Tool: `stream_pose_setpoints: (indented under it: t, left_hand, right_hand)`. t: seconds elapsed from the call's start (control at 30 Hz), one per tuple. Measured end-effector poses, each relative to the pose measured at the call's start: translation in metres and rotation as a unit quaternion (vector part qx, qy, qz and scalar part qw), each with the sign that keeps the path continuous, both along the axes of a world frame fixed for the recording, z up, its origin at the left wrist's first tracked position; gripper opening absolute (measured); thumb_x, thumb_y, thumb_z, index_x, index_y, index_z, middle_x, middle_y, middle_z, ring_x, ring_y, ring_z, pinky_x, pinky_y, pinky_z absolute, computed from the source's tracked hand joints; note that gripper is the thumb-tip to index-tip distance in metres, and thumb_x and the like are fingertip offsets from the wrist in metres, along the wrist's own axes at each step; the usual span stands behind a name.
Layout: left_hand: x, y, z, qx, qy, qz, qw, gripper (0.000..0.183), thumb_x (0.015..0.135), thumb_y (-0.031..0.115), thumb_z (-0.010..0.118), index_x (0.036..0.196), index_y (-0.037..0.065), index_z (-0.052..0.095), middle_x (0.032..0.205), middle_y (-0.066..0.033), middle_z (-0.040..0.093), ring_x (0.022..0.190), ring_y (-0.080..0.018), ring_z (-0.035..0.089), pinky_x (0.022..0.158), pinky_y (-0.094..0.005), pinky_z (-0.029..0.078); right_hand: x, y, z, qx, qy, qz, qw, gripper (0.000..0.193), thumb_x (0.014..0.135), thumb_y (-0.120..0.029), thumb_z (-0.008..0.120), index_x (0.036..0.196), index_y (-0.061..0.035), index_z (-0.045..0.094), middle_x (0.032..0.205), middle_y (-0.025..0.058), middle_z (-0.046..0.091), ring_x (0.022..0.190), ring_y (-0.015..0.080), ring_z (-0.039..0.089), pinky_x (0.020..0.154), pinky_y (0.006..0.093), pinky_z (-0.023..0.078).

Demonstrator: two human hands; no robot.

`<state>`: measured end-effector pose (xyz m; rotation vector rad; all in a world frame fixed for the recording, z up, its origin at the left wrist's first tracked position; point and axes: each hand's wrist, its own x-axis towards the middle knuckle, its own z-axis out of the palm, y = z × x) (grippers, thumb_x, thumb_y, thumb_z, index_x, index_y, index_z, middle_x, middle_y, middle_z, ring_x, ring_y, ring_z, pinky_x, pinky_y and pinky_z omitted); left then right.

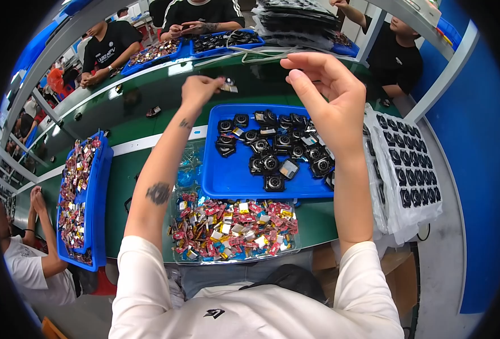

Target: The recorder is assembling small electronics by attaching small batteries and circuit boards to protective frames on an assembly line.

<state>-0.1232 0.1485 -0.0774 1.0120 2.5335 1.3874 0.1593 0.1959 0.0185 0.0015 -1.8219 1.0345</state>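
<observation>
My left hand (pixel 200 89) is raised over the green bench, its fingertips pinched on a small silvery component (pixel 228 86). My right hand (pixel 322 85) is lifted beside it with fingers apart and curled, holding nothing I can see. Below them a blue tray (pixel 227 178) carries several small black round modules (pixel 272 150). Nearer to me a clear tray (pixel 177 257) is packed with several small red, yellow and silver parts (pixel 233 229).
White blister sheets (pixel 411 164) with black modules lie stacked at the right. Another blue tray (pixel 97 203) of coloured parts sits at the left by a seated person's arms (pixel 41 226). People work at blue trays (pixel 224 42) across the green bench (pixel 142 127).
</observation>
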Motion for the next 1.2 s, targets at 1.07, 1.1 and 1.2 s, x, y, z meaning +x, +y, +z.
stream_pose_setpoints:
  t: [1.07, 1.1, 1.2]
  left_hand:
    - [0.142, -0.195, 0.004, -0.094, 0.278, -0.265, 0.919, 0.011, 0.067, 0.009, 0.075, 0.072, 0.002, 0.068, 0.071, -0.0079, 0.062, 0.067, -0.0235, 0.055, 0.060, -0.0347, 0.044]
    - [0.140, -0.198, 0.012, -0.063, 0.260, -0.274, 0.924, 0.009, 0.067, 0.007, 0.074, 0.072, 0.002, 0.068, 0.069, -0.0078, 0.062, 0.066, -0.0232, 0.054, 0.059, -0.0345, 0.043]
    - [0.135, -0.200, 0.038, 0.004, 0.209, -0.271, 0.940, 0.008, 0.069, 0.005, 0.074, 0.075, 0.003, 0.070, 0.063, -0.0067, 0.061, 0.059, -0.0178, 0.050, 0.053, -0.0303, 0.038]
  right_hand:
    - [-0.023, -0.039, -0.026, 0.193, -0.193, 0.067, 0.960, 0.014, 0.080, -0.013, 0.063, 0.084, 0.0007, 0.064, 0.074, 0.0138, 0.065, 0.067, 0.0235, 0.066, 0.063, 0.0309, 0.051]
    - [-0.023, -0.040, -0.026, 0.196, -0.198, 0.088, 0.956, 0.015, 0.080, -0.014, 0.063, 0.085, 0.0007, 0.065, 0.074, 0.0137, 0.065, 0.068, 0.0239, 0.066, 0.063, 0.0313, 0.051]
    - [-0.024, -0.039, -0.029, 0.188, -0.238, 0.181, 0.936, 0.014, 0.084, -0.010, 0.063, 0.091, 0.0019, 0.065, 0.079, 0.0099, 0.067, 0.072, 0.0159, 0.064, 0.069, 0.0284, 0.049]
